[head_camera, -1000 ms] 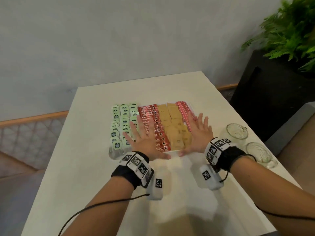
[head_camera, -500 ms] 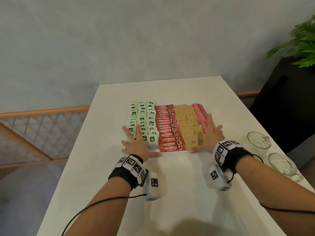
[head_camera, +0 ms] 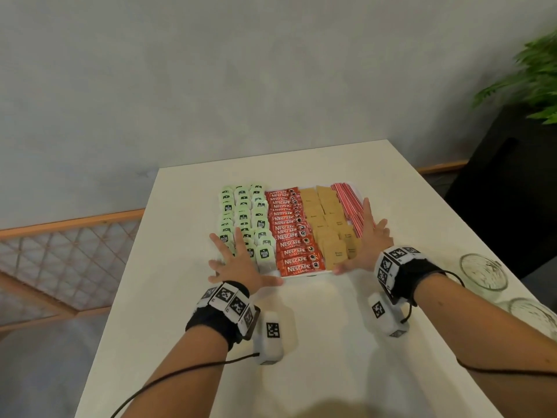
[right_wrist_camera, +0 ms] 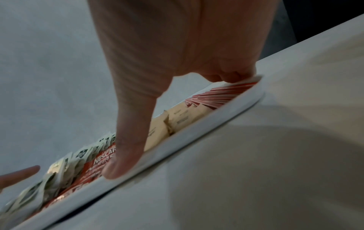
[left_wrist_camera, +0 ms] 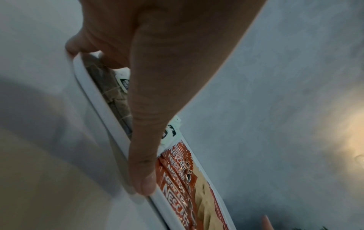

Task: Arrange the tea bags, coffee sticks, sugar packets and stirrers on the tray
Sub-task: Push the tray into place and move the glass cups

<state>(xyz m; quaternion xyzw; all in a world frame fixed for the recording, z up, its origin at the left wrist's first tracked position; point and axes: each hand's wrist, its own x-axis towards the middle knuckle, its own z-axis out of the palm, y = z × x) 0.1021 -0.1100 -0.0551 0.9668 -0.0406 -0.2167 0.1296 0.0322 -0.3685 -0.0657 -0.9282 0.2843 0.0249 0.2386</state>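
Both my grips are spread flat, left hand (head_camera: 238,267) and right hand (head_camera: 366,248) pressing the tray (left_wrist_camera: 110,118) rim at 6 o'clock. I judge a hard shove could jolt the upright tea bags (head_camera: 244,218) over, or drive the tray toward 12 o'clock off the surface (head_camera: 187,327).

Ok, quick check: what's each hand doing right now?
Left hand: open, fingers spread, thumb on the tray's near rim.
Right hand: open, fingers straight, thumb on the same rim.

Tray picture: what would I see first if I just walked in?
First, the white tray in the middle of the table, packed in stripes: green tea bags, red coffee sticks, brown sugar packets, then striped stirrers. Next, the left hand and right hand spread flat at its near corners.
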